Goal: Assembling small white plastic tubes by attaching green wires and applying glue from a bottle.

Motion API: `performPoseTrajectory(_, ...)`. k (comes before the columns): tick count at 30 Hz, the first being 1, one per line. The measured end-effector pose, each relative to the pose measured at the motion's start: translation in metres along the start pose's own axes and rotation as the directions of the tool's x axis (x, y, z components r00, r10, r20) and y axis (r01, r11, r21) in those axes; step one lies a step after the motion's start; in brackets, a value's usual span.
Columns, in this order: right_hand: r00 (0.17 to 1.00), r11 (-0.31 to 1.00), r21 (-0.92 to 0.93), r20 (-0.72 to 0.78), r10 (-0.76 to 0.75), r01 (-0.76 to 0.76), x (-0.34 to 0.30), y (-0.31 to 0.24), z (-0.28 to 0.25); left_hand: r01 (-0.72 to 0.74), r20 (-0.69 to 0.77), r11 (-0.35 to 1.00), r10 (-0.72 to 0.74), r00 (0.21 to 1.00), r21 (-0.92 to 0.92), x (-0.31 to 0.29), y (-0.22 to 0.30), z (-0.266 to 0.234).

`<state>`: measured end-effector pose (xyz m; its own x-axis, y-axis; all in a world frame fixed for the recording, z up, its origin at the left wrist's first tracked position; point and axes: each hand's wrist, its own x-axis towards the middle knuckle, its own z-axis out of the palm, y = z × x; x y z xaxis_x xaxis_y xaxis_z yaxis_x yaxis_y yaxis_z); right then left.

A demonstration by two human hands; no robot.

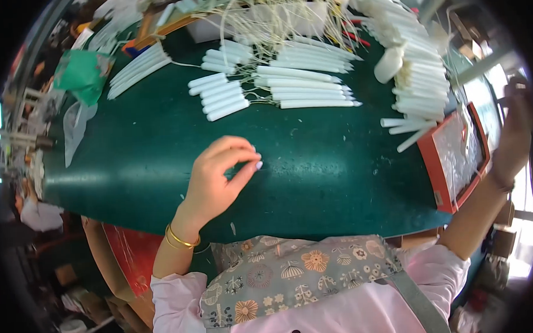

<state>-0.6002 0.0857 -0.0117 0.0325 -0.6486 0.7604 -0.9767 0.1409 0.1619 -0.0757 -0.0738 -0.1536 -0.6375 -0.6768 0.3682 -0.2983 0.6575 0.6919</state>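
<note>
My left hand point(219, 171) is over the green tabletop point(315, 188), with a gold bangle at its wrist. Its thumb and forefinger meet in a pinch; whatever is between them, if anything, is too small to make out. My right hand point(517, 123) is raised at the far right rim, beyond a red-edged box point(436, 165); its fingers are lost in the dark edge. Ahead of my left hand lie short white tubes point(223, 103) joined by thin wires to long, candle-shaped white sticks with pointed tips point(311, 96).
More white sticks point(137, 71) lie at the far left, near a green bag point(84, 73) and a clear plastic piece point(76, 127). Pale wires point(272, 29) spill from a white bin point(307, 19) at the back. White tubes point(421, 88) are heaped at the right.
</note>
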Motion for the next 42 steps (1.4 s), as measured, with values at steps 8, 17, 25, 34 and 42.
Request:
performPoseTrajectory(8,0.89,0.682,0.709,0.412,-0.193,-0.18,-0.075,-0.234,0.137,0.024,-0.016,0.96,-0.021,1.0,0.277,0.041,-0.075,0.012)
performPoseTrajectory(17,0.75,0.81,0.581,0.502,-0.431,0.077,-0.029,-0.256,0.21,0.087,0.015,0.857,-0.11,0.994,0.507,0.039,-0.124,-0.018)
performPoseTrajectory(25,0.716,0.779,0.627,0.547,-0.434,-0.007,-0.031,-0.248,0.229,0.077,0.18,0.871,-0.185,0.966,0.485,0.052,-0.141,-0.036)
performPoseTrajectory(34,0.662,0.706,0.695,0.593,-0.459,-0.133,-0.056,-0.264,0.179,0.119,0.401,0.887,-0.317,0.859,0.447,0.021,-0.103,-0.052)
performPoseTrajectory(42,0.733,0.496,0.674,0.672,-0.104,-0.548,-0.071,-0.235,0.186,-0.252,0.281,0.862,0.135,0.95,0.439,0.056,-0.025,0.078)
